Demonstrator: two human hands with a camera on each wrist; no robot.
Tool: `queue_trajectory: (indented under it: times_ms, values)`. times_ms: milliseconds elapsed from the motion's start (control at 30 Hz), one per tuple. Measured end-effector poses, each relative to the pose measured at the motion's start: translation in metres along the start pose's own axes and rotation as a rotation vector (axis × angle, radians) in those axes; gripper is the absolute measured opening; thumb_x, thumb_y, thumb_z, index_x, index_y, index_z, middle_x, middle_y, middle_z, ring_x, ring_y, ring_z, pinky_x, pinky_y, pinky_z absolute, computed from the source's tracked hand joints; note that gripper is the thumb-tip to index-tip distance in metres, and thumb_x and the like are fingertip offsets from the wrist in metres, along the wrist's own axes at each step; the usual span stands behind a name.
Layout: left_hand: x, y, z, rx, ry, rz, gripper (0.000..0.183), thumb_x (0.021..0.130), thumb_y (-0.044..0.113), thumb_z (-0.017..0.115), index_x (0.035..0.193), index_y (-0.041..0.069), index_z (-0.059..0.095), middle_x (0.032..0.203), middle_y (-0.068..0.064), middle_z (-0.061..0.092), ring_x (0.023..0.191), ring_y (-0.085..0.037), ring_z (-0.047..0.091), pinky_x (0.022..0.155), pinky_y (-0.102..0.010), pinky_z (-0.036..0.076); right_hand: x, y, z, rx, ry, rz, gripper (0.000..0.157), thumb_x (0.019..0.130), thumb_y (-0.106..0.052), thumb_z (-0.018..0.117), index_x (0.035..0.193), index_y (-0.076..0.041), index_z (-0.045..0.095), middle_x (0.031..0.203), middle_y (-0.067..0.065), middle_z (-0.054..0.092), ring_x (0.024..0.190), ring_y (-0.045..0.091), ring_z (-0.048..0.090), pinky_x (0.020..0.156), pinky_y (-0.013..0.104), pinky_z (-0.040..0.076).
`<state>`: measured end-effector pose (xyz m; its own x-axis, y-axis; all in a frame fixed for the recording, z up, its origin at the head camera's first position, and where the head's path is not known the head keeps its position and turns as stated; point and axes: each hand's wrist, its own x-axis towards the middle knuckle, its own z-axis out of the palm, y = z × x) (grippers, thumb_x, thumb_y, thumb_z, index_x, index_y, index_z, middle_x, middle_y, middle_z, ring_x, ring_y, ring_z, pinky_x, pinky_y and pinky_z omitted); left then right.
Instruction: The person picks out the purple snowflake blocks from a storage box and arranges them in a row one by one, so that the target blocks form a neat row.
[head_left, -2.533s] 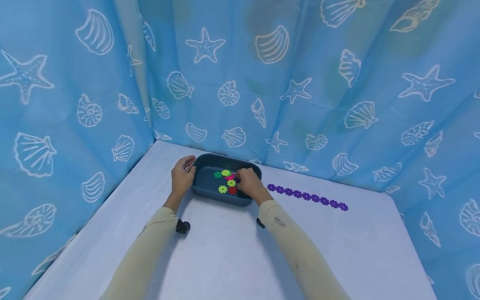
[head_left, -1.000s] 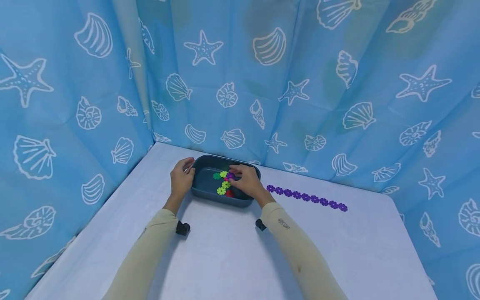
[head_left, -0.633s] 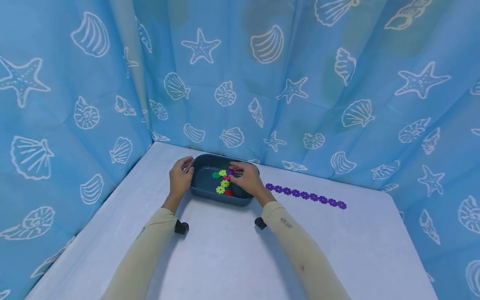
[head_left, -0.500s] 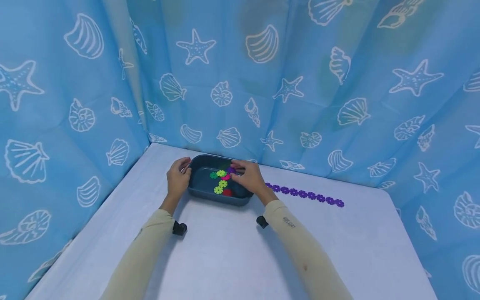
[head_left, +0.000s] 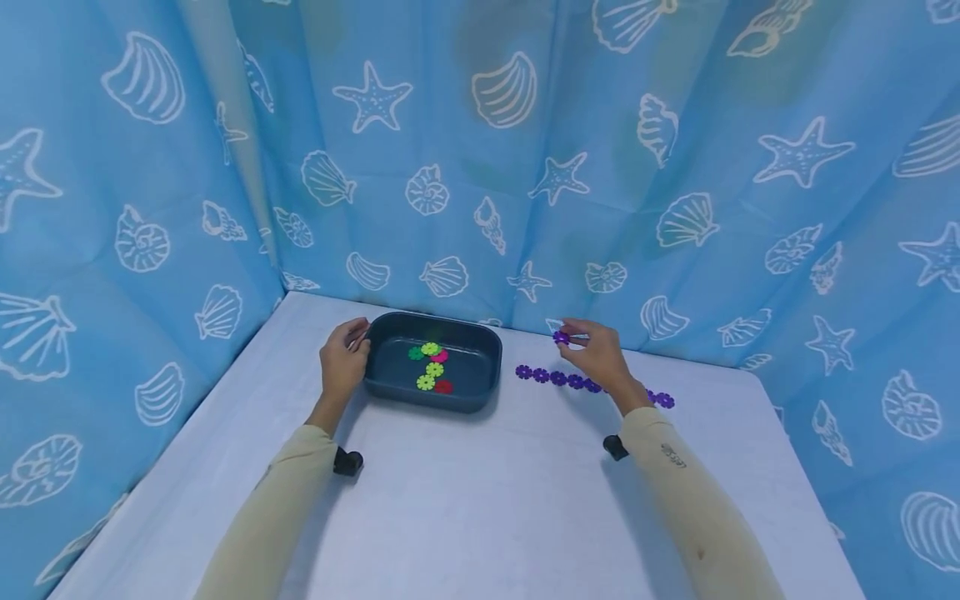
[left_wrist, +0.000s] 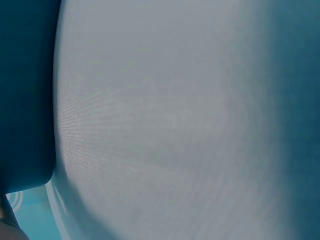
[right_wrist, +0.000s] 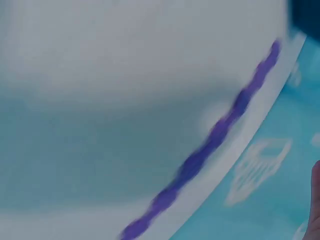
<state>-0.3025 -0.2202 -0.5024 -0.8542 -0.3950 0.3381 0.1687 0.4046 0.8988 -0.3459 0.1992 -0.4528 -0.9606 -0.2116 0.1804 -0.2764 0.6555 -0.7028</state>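
Note:
My right hand [head_left: 602, 358] pinches a purple snowflake disc [head_left: 561, 337] in the air, above and behind a row of linked purple snowflake discs [head_left: 558, 378] on the table. My forearm covers part of that row; the right wrist view shows the chain [right_wrist: 218, 135] blurred, running diagonally. At the left end of a dark blue plastic basin [head_left: 491, 375], my left hand [head_left: 343, 362] grips the rim. Inside the basin lie several yellow-green discs [head_left: 435, 368], a red disc [head_left: 443, 387], a pink disc [head_left: 440, 356] and a green disc [head_left: 416, 353]. The basin wall [left_wrist: 25, 90] fills the left wrist view's left side.
A white cloth covers the table [head_left: 480, 500]. Blue curtains [head_left: 450, 167] printed with shells and starfish hang close behind the table and along its left side. Small black wrist cameras sit under both forearms.
My right hand has lifted the purple snowflake disc out of the basin and carried it right, over the purple row. The left hand stays at the basin's rim; the head view has shifted slightly right.

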Motion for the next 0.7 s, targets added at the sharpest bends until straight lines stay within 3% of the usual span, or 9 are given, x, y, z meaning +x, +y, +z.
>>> queue_trajectory:
  times_ms: [167, 367, 700]
  values:
    - [-0.001, 0.000, 0.000, 0.000, -0.002, 0.004, 0.036, 0.090, -0.007, 0.060, 0.125, 0.000, 0.060, 0.123, -0.015, 0.061, 0.118, -0.023, 0.059, 0.100, -0.027, 0.049, -0.024, 0.037, -0.041, -0.097, 0.013, 0.119, 0.057, 0.091, -0.017, 0.068, 0.143, -0.005, 0.047, 0.131, 0.018, 0.057, 0.121, 0.039, 0.055, 0.093, 0.047, 0.054]
    - [-0.001, 0.000, 0.000, 0.016, -0.006, 0.011, 0.036, 0.091, -0.007, 0.060, 0.126, 0.000, 0.060, 0.124, -0.015, 0.060, 0.119, -0.023, 0.059, 0.101, -0.026, 0.049, -0.055, 0.082, -0.076, -0.178, 0.056, 0.183, 0.055, 0.091, -0.016, 0.068, 0.140, -0.001, 0.048, 0.129, 0.022, 0.056, 0.121, 0.044, 0.053, 0.093, 0.052, 0.052]
    - [-0.001, 0.001, 0.000, 0.001, -0.006, 0.014, 0.035, 0.091, -0.007, 0.060, 0.125, -0.001, 0.060, 0.123, -0.016, 0.060, 0.118, -0.023, 0.059, 0.100, -0.027, 0.049, -0.089, 0.130, -0.092, -0.267, 0.067, 0.355, 0.058, 0.091, -0.015, 0.066, 0.141, 0.004, 0.044, 0.130, 0.027, 0.055, 0.121, 0.047, 0.050, 0.098, 0.058, 0.047]
